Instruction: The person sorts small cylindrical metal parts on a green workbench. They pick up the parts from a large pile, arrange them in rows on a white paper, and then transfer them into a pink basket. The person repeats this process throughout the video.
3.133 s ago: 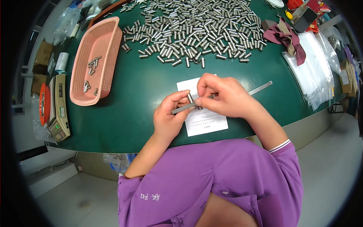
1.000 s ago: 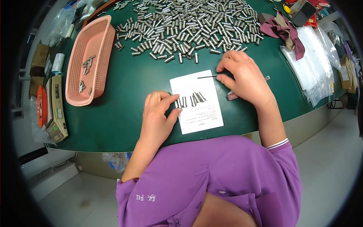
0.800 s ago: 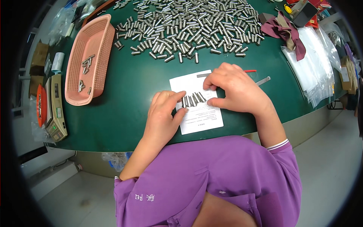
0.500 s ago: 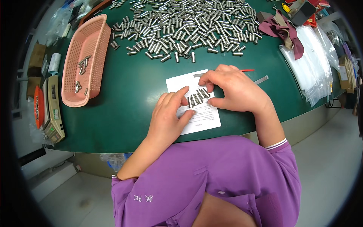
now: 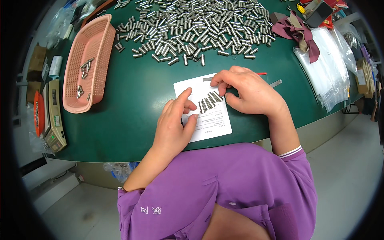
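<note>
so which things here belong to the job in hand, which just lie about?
Likely the job:
short row of silver metal pins between left hand and right hand
white printed paper sheet beneath the row
heap of similar pins
pink perforated plastic basket holding some

Apparently lying about:
crumpled maroon cloth
stacked clear plastic bags

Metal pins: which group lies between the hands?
The short row on the white paper; the big pile lies beyond, others sit in the pink basket.
</note>
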`<state>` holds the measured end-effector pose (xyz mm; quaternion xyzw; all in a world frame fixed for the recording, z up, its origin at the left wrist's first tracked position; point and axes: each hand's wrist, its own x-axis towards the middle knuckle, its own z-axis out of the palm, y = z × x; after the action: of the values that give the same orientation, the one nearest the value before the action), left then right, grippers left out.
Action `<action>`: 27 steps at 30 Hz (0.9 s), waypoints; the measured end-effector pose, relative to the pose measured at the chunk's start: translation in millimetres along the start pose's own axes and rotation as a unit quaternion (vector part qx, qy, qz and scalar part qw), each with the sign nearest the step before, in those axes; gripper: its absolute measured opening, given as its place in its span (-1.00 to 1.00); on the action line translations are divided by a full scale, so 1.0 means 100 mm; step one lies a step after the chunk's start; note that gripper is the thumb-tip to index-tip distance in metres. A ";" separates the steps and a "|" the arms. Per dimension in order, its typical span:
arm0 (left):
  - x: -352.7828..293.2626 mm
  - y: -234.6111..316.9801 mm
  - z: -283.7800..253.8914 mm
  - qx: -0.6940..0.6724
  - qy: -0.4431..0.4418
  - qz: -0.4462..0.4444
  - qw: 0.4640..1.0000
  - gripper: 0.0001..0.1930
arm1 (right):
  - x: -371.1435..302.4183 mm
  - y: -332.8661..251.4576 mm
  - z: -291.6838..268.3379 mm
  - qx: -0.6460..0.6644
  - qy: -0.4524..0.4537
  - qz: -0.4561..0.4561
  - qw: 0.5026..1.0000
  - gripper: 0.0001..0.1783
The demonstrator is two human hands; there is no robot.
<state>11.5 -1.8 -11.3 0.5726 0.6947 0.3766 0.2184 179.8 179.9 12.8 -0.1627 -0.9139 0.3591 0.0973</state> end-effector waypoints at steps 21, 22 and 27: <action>-0.03 -0.03 -0.08 0.057 0.020 -0.014 0.998 -0.40 | 0.05 -0.11 0.16 -0.011 -0.025 -0.030 0.999 -0.62; -0.04 -0.02 -0.08 0.069 0.019 -0.011 0.997 -0.41 | 0.05 -0.10 0.18 -0.018 -0.024 -0.030 0.999 -0.60; -0.01 -0.03 -0.05 0.076 0.023 0.007 0.997 -0.48 | 0.06 -0.10 0.30 -0.036 0.012 -0.058 0.998 -0.55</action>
<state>6.0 -4.0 -10.1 0.5835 0.7224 0.3369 0.1555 163.4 156.3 -2.3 -0.1173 -0.9327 0.3183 0.1225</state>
